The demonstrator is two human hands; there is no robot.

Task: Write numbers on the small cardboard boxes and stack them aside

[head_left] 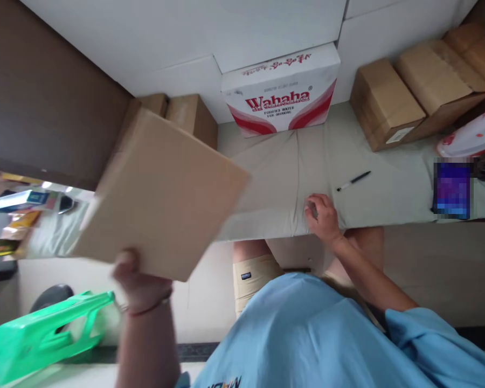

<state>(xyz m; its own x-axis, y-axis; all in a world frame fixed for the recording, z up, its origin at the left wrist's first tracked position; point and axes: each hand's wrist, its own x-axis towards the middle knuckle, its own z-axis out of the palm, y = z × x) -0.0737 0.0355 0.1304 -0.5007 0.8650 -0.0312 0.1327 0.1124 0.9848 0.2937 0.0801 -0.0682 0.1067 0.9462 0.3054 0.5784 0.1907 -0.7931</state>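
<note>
The cardboard box [170, 188], clamped at its near edge by the left hand [143, 285] and extending beyond it, would be better steadied if its opposite side were supported by the loosely curled right hand [325, 220], thumb and fingers apart.

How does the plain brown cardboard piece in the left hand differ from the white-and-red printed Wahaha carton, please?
The brown cardboard piece shows a plain face, while the Wahaha carton carries red lettering and red bands on white.
The cardboard piece is held up by the left hand, whereas the carton stands on the grey-green cloth.
The cardboard piece looks blurred; the carton looks sharper.
Both have straight edges.
</note>
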